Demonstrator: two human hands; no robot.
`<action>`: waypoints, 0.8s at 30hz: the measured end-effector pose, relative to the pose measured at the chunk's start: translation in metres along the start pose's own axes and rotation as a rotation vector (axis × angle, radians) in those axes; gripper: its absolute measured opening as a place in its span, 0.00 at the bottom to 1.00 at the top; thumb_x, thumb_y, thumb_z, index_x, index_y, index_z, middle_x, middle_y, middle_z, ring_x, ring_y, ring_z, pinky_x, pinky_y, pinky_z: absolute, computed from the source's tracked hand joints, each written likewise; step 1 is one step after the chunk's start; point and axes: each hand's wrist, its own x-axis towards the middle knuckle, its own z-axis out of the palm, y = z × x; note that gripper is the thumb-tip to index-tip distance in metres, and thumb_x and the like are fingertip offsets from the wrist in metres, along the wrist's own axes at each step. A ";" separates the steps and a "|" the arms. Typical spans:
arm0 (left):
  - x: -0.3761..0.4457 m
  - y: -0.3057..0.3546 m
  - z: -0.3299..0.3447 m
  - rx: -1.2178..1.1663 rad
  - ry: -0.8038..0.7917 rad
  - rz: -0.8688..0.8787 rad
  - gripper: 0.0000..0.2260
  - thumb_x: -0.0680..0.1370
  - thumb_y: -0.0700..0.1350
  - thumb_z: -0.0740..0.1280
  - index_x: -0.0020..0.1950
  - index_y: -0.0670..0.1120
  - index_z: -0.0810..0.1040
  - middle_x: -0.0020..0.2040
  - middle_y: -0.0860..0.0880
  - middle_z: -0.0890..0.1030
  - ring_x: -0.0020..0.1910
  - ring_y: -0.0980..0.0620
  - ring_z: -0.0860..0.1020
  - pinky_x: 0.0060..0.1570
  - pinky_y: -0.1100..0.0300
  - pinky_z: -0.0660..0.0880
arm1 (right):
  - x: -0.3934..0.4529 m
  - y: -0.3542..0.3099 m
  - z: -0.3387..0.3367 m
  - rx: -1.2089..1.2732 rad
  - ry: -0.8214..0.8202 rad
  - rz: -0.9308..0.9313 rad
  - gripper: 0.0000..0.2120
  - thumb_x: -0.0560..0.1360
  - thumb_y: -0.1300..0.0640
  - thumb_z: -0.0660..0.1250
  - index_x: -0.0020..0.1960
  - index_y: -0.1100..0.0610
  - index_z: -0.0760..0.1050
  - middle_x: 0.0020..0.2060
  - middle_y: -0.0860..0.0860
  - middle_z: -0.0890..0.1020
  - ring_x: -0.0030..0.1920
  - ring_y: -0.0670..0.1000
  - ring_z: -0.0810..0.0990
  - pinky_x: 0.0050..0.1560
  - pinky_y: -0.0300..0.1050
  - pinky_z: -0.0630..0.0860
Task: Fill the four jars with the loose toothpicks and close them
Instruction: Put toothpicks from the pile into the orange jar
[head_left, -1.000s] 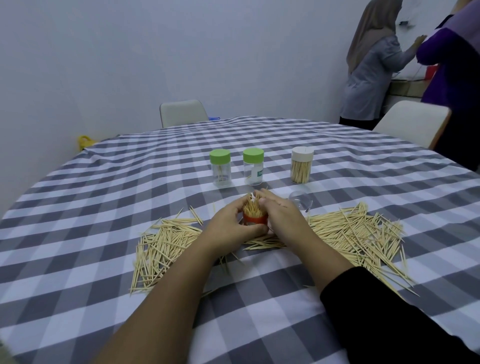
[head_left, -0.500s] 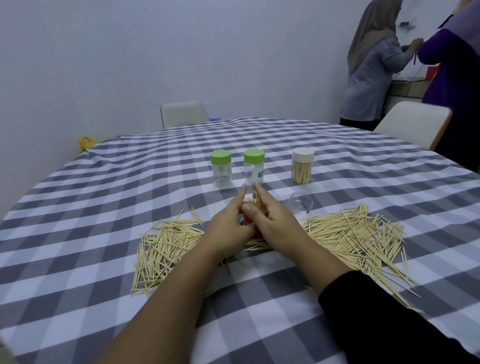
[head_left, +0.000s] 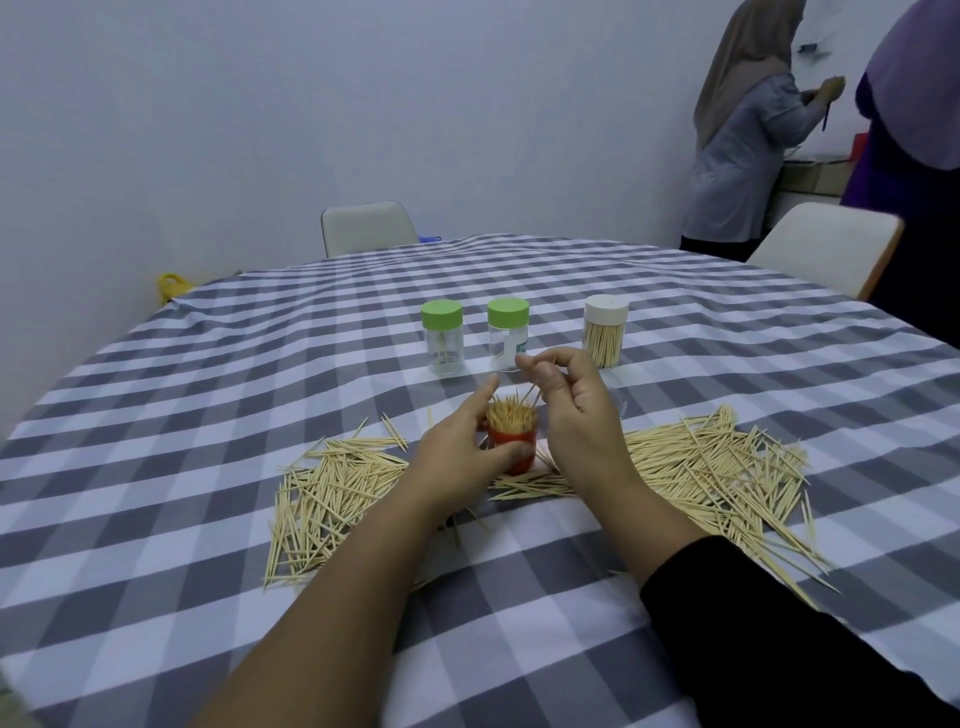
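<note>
Two hands met over the orange jar (head_left: 511, 451) near the table's (head_left: 208, 519) front edge. The left hand (head_left: 457, 457) gripped it; the right hand (head_left: 571, 410) pinched a toothpick (head_left: 531, 393) above its packed mouth.

Wooden toothpicks (head_left: 711, 467) lie on matt checked cloth (head_left: 208, 415).

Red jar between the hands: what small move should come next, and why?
Probably lower the toothpick pinched by the right hand into the red jar, which the left hand steadies. The jar looks nearly full yet uncapped, and loose toothpicks remain on the table.
</note>
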 end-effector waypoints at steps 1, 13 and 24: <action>0.000 0.000 0.000 0.025 0.004 0.005 0.36 0.73 0.54 0.71 0.76 0.61 0.55 0.69 0.51 0.72 0.67 0.53 0.71 0.61 0.60 0.70 | 0.001 0.001 0.000 0.018 0.005 0.011 0.06 0.81 0.56 0.59 0.48 0.47 0.72 0.50 0.46 0.82 0.55 0.42 0.79 0.59 0.45 0.74; 0.000 0.002 0.001 0.059 0.008 -0.004 0.35 0.76 0.51 0.65 0.77 0.58 0.50 0.61 0.51 0.78 0.59 0.51 0.76 0.60 0.50 0.74 | -0.006 0.010 0.008 -0.337 -0.258 -0.127 0.20 0.82 0.55 0.56 0.73 0.50 0.63 0.67 0.40 0.68 0.66 0.36 0.65 0.64 0.26 0.60; 0.001 0.004 -0.002 0.013 0.018 -0.060 0.39 0.77 0.46 0.65 0.78 0.53 0.41 0.59 0.56 0.80 0.61 0.55 0.75 0.58 0.58 0.71 | -0.003 0.013 0.010 -0.760 -0.363 -0.225 0.20 0.81 0.57 0.55 0.73 0.53 0.65 0.71 0.49 0.68 0.75 0.49 0.55 0.70 0.42 0.51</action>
